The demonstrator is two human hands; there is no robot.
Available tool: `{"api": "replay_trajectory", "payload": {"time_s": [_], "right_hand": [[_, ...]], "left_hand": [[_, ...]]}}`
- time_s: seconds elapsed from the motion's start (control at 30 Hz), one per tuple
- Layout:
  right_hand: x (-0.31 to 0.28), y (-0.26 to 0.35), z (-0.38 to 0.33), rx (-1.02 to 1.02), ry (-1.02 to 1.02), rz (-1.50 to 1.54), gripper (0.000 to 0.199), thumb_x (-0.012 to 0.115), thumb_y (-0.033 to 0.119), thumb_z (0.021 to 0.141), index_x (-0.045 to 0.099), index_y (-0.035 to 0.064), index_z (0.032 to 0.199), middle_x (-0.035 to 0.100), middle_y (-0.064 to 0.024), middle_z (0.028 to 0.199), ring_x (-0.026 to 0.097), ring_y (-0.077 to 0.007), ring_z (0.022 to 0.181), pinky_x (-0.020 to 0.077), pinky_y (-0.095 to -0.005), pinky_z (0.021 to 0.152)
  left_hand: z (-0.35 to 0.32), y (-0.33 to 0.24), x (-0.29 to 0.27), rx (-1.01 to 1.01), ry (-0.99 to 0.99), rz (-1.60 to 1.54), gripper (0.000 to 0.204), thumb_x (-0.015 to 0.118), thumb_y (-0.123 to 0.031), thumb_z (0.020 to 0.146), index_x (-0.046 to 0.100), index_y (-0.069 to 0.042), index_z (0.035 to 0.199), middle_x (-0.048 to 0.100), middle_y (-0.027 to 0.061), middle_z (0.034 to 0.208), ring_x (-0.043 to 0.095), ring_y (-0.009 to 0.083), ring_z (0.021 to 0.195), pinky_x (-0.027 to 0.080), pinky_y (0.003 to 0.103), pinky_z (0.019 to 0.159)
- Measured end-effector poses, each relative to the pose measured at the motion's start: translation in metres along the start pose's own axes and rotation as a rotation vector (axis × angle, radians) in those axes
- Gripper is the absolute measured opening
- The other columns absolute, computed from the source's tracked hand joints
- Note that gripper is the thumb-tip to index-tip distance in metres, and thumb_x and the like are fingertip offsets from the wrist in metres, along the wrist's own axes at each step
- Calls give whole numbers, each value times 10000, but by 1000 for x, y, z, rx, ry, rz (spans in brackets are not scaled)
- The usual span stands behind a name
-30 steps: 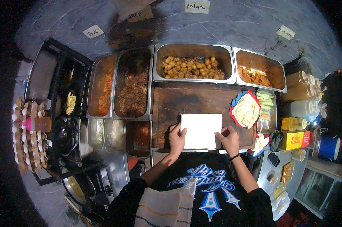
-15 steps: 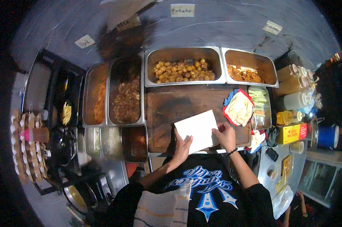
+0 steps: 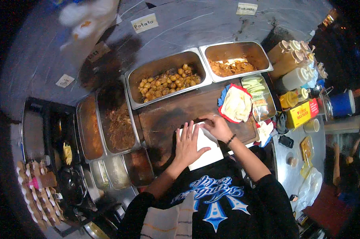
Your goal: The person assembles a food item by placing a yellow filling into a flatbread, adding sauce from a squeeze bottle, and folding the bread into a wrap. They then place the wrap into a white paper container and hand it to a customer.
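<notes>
Steel pan of browned potato chunks [image 3: 167, 81] sits up top, next to a pan of orange saucy stuff [image 3: 232, 63]. Shredded meat tray [image 3: 119, 125] on the left, squeeze bottles [image 3: 297, 65] and a blue cup [image 3: 342, 103] off right.

A grey metal counter [image 3: 196, 24] carrying small paper labels [image 3: 144, 23] runs along the top. Steel food pans [image 3: 166, 79] sit sunk into the worktop beside a dark wooden board [image 3: 168, 117]. The surroundings are dim; light falls mostly on the counter.
</notes>
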State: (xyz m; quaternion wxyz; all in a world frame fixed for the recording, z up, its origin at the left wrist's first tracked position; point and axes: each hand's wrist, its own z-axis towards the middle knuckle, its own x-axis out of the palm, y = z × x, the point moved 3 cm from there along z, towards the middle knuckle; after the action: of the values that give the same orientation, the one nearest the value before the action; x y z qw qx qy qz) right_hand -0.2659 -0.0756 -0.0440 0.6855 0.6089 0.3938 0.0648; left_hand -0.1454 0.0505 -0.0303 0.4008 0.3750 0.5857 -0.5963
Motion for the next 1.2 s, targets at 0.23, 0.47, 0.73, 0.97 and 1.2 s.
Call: {"api": "replay_trajectory", "payload": {"time_s": [0.23, 0.47, 0.73, 0.97, 1.2], "right_hand": [[-16, -51, -93, 308, -169, 225, 176, 741, 123, 806, 705, 32, 952, 676, -82, 884, 631, -159, 794, 503, -284, 727], [6, -23, -105, 462, -282, 151, 248, 773, 134, 800, 687, -16, 978, 629, 5, 770, 566, -77, 696, 480, -246, 644], [-5, -22, -91, 460, -253, 72, 253, 745, 194, 789, 721, 0, 950, 701, -154, 828, 676, -239, 741, 528, -336, 696], [0, -13, -83, 333, -310, -66, 228, 687, 169, 823, 724, -2, 970, 691, -207, 968, 673, -344, 873, 528, -372, 790], [6, -17, -78, 330, -358, -18, 221, 716, 186, 810, 737, 12, 944, 699, -195, 895, 686, -333, 813, 530, -378, 737]], "left_hand": [[1, 0, 21, 39, 96, 78, 989, 550, -727, 784, 281, -117, 1515, 206, 190, 1571, 164, 379, 1454, 67, 634, 1129], [1, -2, 18, 59, 78, 116, 919, 554, -709, 797, 324, -172, 1506, 223, 200, 1561, 193, 388, 1439, 89, 651, 1108], [4, -3, 20, 72, 59, 140, 909, 549, -708, 802, 333, -169, 1501, 257, 210, 1539, 220, 392, 1421, 94, 649, 1108], [0, -5, 23, 75, 51, 146, 913, 539, -711, 803, 315, -175, 1507, 257, 194, 1543, 237, 383, 1413, 100, 651, 1106], [0, 0, 22, 76, 31, 129, 906, 535, -711, 803, 331, -169, 1501, 282, 210, 1529, 273, 386, 1395, 122, 657, 1093]]}}
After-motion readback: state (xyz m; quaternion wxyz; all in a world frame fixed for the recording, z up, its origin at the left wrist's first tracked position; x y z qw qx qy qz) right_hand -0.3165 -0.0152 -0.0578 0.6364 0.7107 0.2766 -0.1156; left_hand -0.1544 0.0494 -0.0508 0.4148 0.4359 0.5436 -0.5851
